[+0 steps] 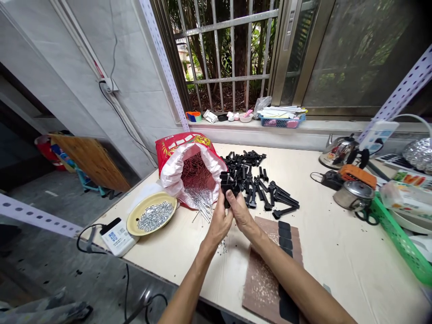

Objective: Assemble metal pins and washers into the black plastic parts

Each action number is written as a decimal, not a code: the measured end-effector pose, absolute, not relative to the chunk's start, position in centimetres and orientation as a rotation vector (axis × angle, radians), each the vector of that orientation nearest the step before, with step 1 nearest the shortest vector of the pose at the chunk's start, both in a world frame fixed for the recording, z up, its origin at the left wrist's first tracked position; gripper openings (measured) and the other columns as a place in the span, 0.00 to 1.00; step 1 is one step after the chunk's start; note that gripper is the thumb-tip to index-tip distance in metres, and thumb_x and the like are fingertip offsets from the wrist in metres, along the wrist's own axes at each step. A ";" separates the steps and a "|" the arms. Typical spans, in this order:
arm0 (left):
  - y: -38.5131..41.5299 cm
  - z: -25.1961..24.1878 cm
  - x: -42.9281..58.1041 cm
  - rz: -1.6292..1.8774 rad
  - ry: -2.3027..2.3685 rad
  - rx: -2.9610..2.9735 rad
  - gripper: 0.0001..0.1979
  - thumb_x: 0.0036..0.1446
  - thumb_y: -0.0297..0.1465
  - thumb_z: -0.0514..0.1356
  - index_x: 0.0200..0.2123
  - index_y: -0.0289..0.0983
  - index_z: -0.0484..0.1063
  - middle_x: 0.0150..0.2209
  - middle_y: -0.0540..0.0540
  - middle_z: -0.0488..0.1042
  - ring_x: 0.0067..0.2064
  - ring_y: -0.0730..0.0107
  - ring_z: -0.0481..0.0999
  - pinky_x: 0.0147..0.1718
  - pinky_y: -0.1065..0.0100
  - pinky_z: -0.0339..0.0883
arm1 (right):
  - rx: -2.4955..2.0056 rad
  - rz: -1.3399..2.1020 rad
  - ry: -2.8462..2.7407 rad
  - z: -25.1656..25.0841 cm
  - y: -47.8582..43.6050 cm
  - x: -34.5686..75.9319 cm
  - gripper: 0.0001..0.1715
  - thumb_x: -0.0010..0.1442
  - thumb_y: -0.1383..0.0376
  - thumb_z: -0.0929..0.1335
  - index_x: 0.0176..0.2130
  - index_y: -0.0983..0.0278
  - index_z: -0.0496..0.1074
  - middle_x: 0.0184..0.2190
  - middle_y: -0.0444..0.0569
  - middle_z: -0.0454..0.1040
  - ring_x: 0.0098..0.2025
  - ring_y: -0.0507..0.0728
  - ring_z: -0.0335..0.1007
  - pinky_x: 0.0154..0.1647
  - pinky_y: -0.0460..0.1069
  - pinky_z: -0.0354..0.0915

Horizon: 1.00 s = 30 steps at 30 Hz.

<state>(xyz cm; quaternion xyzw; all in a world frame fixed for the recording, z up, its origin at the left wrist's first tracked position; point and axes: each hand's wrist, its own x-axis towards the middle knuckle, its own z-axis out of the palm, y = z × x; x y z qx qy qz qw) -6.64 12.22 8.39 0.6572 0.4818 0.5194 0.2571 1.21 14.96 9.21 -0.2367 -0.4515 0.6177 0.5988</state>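
Observation:
My left hand [221,217] and my right hand [240,209] are close together over the table, both closed around a black plastic part [228,182]. Its top stands up past my thumbs; its lower end is hidden in my fingers. Just behind my hands lies a spread of black plastic pieces [248,180], some long with a wider head. Left of them a red and white sack [168,180] lies open toward me, with long thin metal rods [201,200] coming out of its mouth. A yellow dish [131,225] holds many small shiny metal pieces [155,216].
A brown board [258,283] with a row of black pads [285,229] lies under my right forearm. On the right are a lidded metal pot [354,195], scissors [367,217], a kettle [339,152] and a green basket [401,243]. A white power bank [118,237] sits at the left edge.

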 end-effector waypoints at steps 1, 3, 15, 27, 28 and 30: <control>12.4 8.4 -6.9 1.393 1.281 1.803 0.33 0.58 0.29 0.53 0.65 0.39 0.45 0.66 0.42 0.48 0.67 0.62 0.44 0.64 0.58 0.39 | -0.540 1.473 -1.061 9.3 15.0 1.5 0.34 0.57 0.49 0.66 0.58 0.62 0.62 0.51 0.50 0.70 0.57 0.59 0.61 0.61 0.55 0.53; 12.9 8.5 -7.6 1.385 1.277 1.814 0.36 0.55 0.31 0.58 0.64 0.38 0.46 0.66 0.40 0.48 0.67 0.59 0.44 0.63 0.57 0.39 | -0.520 1.590 -1.097 9.3 15.0 2.1 0.33 0.58 0.47 0.64 0.57 0.61 0.63 0.52 0.49 0.70 0.59 0.58 0.58 0.62 0.55 0.50; 12.9 9.3 -9.1 1.460 1.202 0.766 0.21 0.34 0.31 0.71 0.35 0.31 0.74 0.32 0.45 0.78 0.32 0.67 0.77 0.32 0.68 0.70 | -1.066 0.526 -2.353 9.3 17.0 18.9 0.43 0.53 0.46 0.67 0.63 0.52 0.52 0.68 0.45 0.35 0.67 0.68 0.27 0.63 0.68 0.35; 14.8 9.7 -5.5 1.631 1.163 0.935 0.14 0.45 0.33 0.67 0.35 0.32 0.75 0.33 0.44 0.78 0.32 0.68 0.76 0.33 0.67 0.70 | -1.365 0.173 -2.520 -1.2 26.9 17.7 0.47 0.54 0.38 0.60 0.65 0.53 0.46 0.68 0.48 0.36 0.66 0.75 0.33 0.60 0.69 0.45; 15.2 9.5 -5.5 1.615 1.207 0.968 0.15 0.46 0.35 0.66 0.36 0.32 0.75 0.34 0.43 0.78 0.33 0.66 0.76 0.34 0.66 0.70 | -1.389 0.186 -2.487 -1.0 28.1 16.2 0.47 0.54 0.39 0.61 0.65 0.53 0.46 0.68 0.48 0.36 0.66 0.76 0.33 0.60 0.69 0.44; 15.8 9.2 -5.8 1.595 1.309 1.018 0.16 0.45 0.36 0.67 0.36 0.32 0.74 0.34 0.42 0.78 0.35 0.63 0.77 0.36 0.64 0.70 | -1.446 0.272 -2.448 -0.4 30.1 14.0 0.49 0.52 0.39 0.62 0.65 0.54 0.47 0.67 0.50 0.38 0.65 0.78 0.32 0.59 0.72 0.41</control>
